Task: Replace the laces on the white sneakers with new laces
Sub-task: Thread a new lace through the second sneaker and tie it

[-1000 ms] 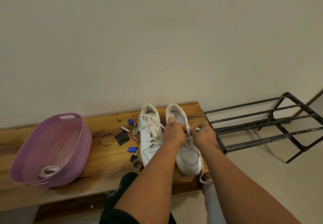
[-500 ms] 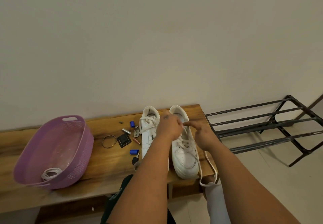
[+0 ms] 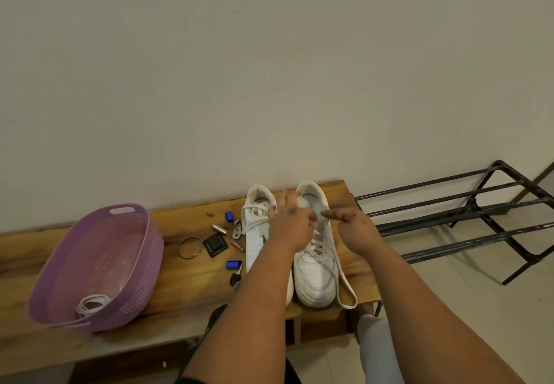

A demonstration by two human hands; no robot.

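Two white sneakers stand side by side on the wooden bench, toes toward me: the left sneaker is laced, and the right sneaker is under my hands. My left hand curls over the right sneaker's upper eyelets, gripping the lace there. My right hand is just right of the shoe with its index finger stretched left, pinching the same white lace. The lace runs down the shoe's right side and loops near the bench edge. A coil of white laces lies in the purple basket.
Small items lie between basket and sneakers: blue caps, a metal cylinder, a ring, a black square, a key. A black metal shoe rack stands right of the bench. The wall is directly behind.
Both hands moved up the right sneaker toward its collar. The lace's loose loop, which hung over the bench's front edge, now rests on the bench top.
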